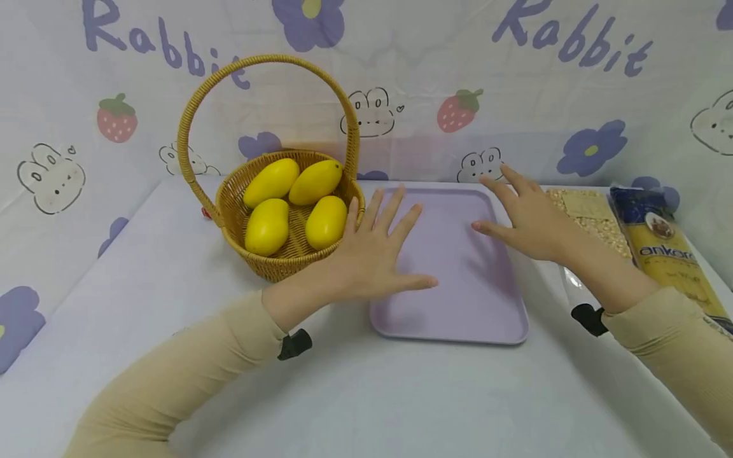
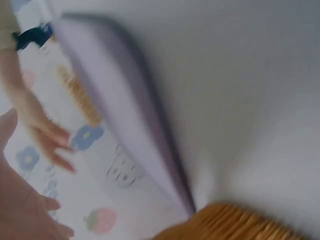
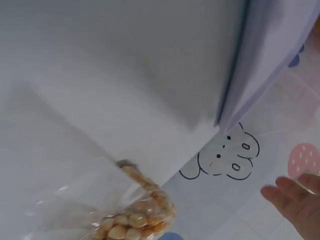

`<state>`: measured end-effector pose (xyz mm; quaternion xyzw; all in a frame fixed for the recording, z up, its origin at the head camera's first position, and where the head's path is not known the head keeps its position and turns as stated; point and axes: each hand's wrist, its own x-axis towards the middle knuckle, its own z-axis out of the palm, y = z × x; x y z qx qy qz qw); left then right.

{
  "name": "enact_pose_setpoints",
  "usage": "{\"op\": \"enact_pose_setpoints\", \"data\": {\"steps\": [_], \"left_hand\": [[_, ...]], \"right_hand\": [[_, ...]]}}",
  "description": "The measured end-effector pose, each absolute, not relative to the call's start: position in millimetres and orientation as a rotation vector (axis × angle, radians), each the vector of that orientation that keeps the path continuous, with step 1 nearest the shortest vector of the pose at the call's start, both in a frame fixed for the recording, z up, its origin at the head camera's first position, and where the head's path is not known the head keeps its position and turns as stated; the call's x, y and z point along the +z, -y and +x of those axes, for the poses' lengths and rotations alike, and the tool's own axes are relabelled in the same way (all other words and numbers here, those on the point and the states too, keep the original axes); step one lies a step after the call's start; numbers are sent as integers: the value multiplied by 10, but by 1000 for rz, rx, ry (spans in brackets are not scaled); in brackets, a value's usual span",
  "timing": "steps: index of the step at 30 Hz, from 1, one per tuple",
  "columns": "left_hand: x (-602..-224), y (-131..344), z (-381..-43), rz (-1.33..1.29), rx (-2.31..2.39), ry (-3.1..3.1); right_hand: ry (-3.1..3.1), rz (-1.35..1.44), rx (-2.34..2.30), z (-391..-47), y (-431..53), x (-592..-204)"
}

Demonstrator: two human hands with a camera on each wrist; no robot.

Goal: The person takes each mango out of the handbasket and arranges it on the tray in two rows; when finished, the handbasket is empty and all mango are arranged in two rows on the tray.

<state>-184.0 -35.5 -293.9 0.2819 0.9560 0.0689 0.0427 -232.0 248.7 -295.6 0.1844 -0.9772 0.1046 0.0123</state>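
Note:
My left hand (image 1: 369, 257), fingers spread, hovers over the left part of a lilac tray (image 1: 458, 305) and holds nothing. Its fingertips overlap the right rim of a wicker basket (image 1: 280, 270) in the head view. Inside the basket lie several yellow mangoes (image 1: 267, 227); its tall hoop handle (image 1: 269, 58) stands upright. Above the tray's right side is my right hand (image 1: 529, 219), also spread and holding nothing. In the left wrist view the tray (image 2: 115, 85) rises beside the basket's edge (image 2: 230, 225). The right wrist view has the right hand's fingertips (image 3: 282, 197) at lower right.
A clear bag of pale kernels (image 1: 595, 219) lies right of the tray, partly behind my right arm. Beside it is a yellow and blue pasta packet (image 1: 667, 254) marked "ankara". A printed curtain (image 1: 412, 57) hangs behind the white table (image 1: 366, 401). Something small and red (image 1: 206, 214) shows behind the basket's left side.

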Motion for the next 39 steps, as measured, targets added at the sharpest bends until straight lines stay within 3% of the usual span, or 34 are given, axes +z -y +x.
{"op": "enact_pose_setpoints", "data": {"steps": [17,24,39], "left_hand": [[-2098,967,-2302,717,696,-2837],[-2080,1225,-2568,618,833,-2783],[-2194,1485,-3028,486,975,-2691]], "right_hand": [[3190,369,961,-2850,-2649,-2892],[3228,256,1191,-2925,-2702,-3000],[3268,294,1388,-3001,-2759,-3167]]}}
